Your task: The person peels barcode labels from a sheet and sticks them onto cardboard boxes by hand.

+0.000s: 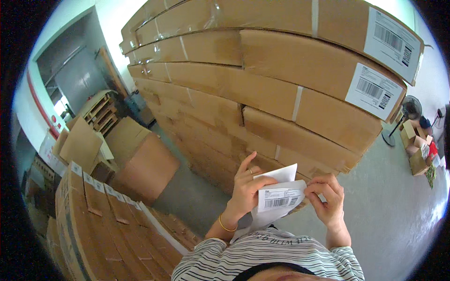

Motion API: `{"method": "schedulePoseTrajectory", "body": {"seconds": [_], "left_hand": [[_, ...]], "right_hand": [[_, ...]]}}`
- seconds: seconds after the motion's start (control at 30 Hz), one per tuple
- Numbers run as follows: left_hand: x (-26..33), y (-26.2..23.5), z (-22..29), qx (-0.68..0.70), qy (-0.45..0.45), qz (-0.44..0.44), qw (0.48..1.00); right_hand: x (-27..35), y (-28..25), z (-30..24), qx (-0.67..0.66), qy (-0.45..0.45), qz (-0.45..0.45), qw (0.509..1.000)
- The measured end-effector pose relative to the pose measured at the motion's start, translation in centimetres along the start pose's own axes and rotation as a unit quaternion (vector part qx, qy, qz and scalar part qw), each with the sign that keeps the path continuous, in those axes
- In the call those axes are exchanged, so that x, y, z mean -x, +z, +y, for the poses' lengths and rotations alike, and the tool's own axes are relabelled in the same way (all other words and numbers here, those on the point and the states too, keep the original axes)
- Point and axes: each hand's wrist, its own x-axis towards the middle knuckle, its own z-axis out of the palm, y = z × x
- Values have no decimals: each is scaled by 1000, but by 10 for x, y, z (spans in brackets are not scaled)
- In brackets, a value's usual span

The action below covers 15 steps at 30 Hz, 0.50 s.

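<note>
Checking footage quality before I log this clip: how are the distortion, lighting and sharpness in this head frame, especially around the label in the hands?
Head view: strong fisheye bending, so the stacked cartons bow toward the black rim; lighting even and soft, brightest at the right floor edge; the barcode label between left hand and right hand is sharp, without glare; cartons at lower left sit dimmer.

Bright, even daylight fills the scene, strongest at the far left doorway and the pale far wall, which wash out. The straight edges of the tall stack of brown cardboard cartons [262,89] bow toward the black round rim. Shadows are soft; the near striped shirt [267,257] is slightly blurred.
</note>
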Motion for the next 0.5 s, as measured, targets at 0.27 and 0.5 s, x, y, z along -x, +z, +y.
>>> {"method": "schedulePoseTrajectory", "body": {"seconds": [0.27, 0.5], "left_hand": [[-9, 9, -7, -40, 40, -28, 998], [-14, 61, 75, 3, 93, -4, 996]], "right_hand": [[32, -49, -8, -66, -77, 294, 950], [90, -128, 35, -278, 87, 364, 885]]}}
